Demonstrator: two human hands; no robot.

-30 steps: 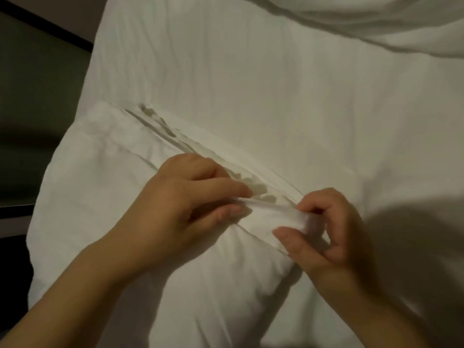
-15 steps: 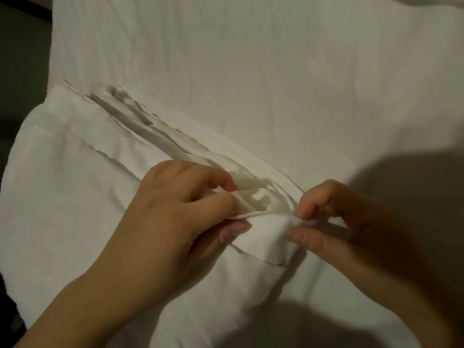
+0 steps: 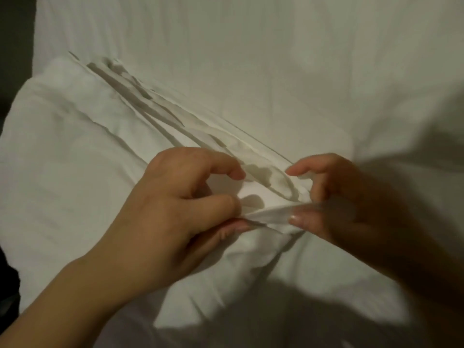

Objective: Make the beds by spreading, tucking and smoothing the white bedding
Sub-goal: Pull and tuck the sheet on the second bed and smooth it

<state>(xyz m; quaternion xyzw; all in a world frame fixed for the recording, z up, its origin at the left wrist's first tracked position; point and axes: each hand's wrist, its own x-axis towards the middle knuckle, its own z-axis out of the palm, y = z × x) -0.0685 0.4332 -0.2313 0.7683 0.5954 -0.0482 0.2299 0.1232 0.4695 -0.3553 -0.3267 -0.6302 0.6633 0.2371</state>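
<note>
My right hand [image 3: 351, 204] sits in shadow and blurs toward the wrist, and my forearms run out of the picture's lower edge. How far the pillowcase's open end reaches inside I cannot tell; its folds hide it. The pillow [image 3: 75, 172] is white and creased, lying on the white sheet [image 3: 251, 59] of the bed, with its open hem [image 3: 268, 214] at the corner nearest me. My left hand [image 3: 175, 214] pinches that hem between thumb and fingers; my right hand grips the same strip just beside it, thumb beneath, forefinger lifted clear.
</note>
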